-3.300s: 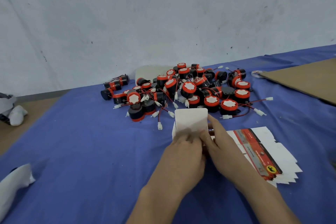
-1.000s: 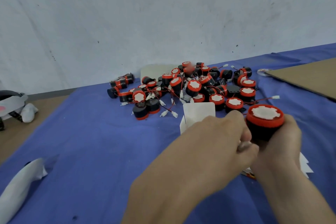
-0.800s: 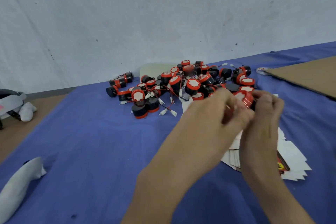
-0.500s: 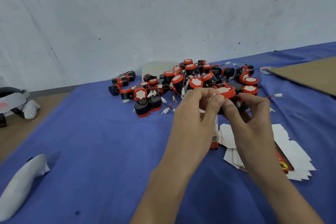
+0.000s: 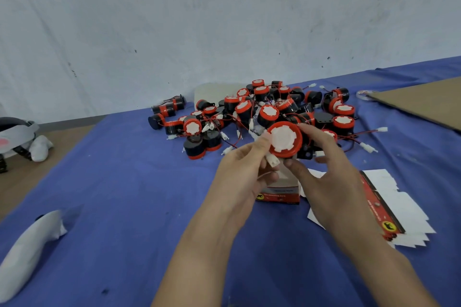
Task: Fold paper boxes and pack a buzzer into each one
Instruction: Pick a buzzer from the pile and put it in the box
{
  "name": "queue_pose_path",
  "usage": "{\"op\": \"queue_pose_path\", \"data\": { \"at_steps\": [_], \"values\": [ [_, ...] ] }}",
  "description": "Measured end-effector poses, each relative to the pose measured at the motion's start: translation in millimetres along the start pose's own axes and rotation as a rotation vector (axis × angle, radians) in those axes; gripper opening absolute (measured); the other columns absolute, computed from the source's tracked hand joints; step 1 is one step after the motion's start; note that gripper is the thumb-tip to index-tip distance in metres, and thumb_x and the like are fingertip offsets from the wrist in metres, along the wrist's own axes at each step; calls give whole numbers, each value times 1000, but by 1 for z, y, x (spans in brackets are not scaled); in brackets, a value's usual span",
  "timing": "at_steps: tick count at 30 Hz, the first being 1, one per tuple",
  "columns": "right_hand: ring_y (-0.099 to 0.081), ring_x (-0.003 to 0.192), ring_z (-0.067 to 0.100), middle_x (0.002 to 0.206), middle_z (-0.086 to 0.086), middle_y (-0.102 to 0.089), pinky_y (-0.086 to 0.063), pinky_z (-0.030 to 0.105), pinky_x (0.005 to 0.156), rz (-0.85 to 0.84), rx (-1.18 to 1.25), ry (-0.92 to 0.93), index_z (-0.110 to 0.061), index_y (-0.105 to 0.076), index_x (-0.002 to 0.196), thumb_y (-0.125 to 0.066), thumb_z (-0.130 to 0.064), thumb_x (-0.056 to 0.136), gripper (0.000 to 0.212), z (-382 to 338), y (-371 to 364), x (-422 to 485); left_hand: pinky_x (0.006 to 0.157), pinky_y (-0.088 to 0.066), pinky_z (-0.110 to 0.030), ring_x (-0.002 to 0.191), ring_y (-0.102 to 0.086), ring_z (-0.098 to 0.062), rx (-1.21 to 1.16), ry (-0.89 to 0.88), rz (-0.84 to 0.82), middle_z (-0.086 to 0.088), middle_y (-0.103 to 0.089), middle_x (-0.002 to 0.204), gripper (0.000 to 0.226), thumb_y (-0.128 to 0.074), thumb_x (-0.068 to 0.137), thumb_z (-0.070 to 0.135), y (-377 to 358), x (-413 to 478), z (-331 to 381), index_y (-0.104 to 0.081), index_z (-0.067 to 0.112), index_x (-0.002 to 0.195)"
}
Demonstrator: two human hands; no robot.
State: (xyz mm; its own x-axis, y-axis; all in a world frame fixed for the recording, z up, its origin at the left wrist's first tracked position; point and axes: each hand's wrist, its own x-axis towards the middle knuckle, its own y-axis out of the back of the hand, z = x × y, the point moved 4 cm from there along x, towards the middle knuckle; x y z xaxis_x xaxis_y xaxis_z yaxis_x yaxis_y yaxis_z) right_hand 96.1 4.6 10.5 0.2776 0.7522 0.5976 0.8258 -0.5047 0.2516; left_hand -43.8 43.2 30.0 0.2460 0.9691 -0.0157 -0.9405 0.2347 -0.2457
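Head view: left hand (image 5: pixel 239 177) and right hand (image 5: pixel 331 182) both grip one buzzer (image 5: pixel 284 138), hiding most of the box (image 5: pixel 279 195).

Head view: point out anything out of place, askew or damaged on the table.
Nothing looks damaged. The buzzer pile is a loose, tangled heap, and a few buzzers lie on their sides apart at its left. The flat box blanks are fanned out unevenly.
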Motion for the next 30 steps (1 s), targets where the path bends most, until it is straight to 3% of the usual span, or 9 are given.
{"op": "queue_pose_path", "data": {
  "at_steps": [3, 5, 11, 15, 17, 21, 24, 27, 30],
  "values": [
    [-31, 109, -34, 112, -62, -35, -23, -8, 89, -44, -85, 28, -56, -40, 127, -74, -25, 88, 60, -1, -1, -2, 58, -54, -21, 60, -60, -8, -61, 50, 14, -1, -68, 71, 27, -66, 95, 30, 4, 1, -4, -73, 4, 88],
    [-29, 111, -34, 115, -56, -36, -21, -8, 91, -57, -101, 40, -57, -39, 125, -75, -22, 88, 63, -2, -2, -2, 58, -55, -20, 62, -64, -7, -63, 54, 32, -2, -73, 78, 26, -66, 95, 29, 6, 2, -5, -73, 5, 101],
    [-28, 109, -33, 113, -50, -36, -20, -9, 92, -88, -171, 73, -62, -34, 118, -74, -21, 89, 64, 0, -6, -2, 60, -55, -21, 61, -65, -9, 96, -30, 123, -8, -72, 81, 26, -64, 96, 32, 13, 4, -4, -73, 8, 98],
    [-44, 112, -18, 115, -50, -47, -32, -4, 89, -91, -16, -14, -59, -43, 123, -57, -46, 92, 36, 1, -5, -3, 63, -56, -21, 67, -68, -9, 178, -112, 99, 1, -75, 78, 22, -62, 97, 35, 13, 1, 3, -68, 17, 108],
    [-48, 121, -13, 123, -46, -50, -40, 3, 91, -62, 135, -8, -46, -45, 134, -51, -49, 93, 41, 0, -6, -5, 65, -57, -22, 69, -70, -10, 264, -159, 68, 6, -75, 79, 20, -62, 96, 39, 13, -1, 7, -62, 26, 112],
    [-50, 127, -9, 133, -47, -42, -44, 6, 90, -139, 261, -48, -50, -28, 147, -53, -54, 92, 60, -4, -8, -7, 67, -58, -21, 73, -73, -11, 356, -222, -19, 7, -75, 83, 24, -64, 95, 40, 9, -4, 13, -56, 35, 117],
    [-48, 125, -10, 134, -35, -49, -41, 5, 92, -146, 166, 1, -47, -38, 142, -58, -48, 93, 53, -8, -4, -7, 65, -57, -20, 73, -74, -10, 421, -241, -68, 7, -76, 82, 26, -63, 95, 40, 6, -6, 15, -54, 38, 119],
    [-55, 122, 2, 131, -24, -53, -46, 14, 94, -114, 124, 42, -47, -42, 137, -59, -47, 91, 49, -14, 0, -7, 64, -61, -30, 69, -75, -19, 426, -228, -90, -1, -77, 81, 27, -56, 95, 52, 4, -8, 16, -54, 41, 120],
    [-52, 124, 0, 132, -20, -53, -42, 11, 97, -123, 55, 91, -37, -47, 140, -66, -35, 90, 53, -19, 0, -7, 63, -63, -40, 69, -75, -21, 398, -257, 15, -9, -74, 83, 40, -44, 93, 69, 6, -11, 19, -62, 39, 113]
  ]
}}
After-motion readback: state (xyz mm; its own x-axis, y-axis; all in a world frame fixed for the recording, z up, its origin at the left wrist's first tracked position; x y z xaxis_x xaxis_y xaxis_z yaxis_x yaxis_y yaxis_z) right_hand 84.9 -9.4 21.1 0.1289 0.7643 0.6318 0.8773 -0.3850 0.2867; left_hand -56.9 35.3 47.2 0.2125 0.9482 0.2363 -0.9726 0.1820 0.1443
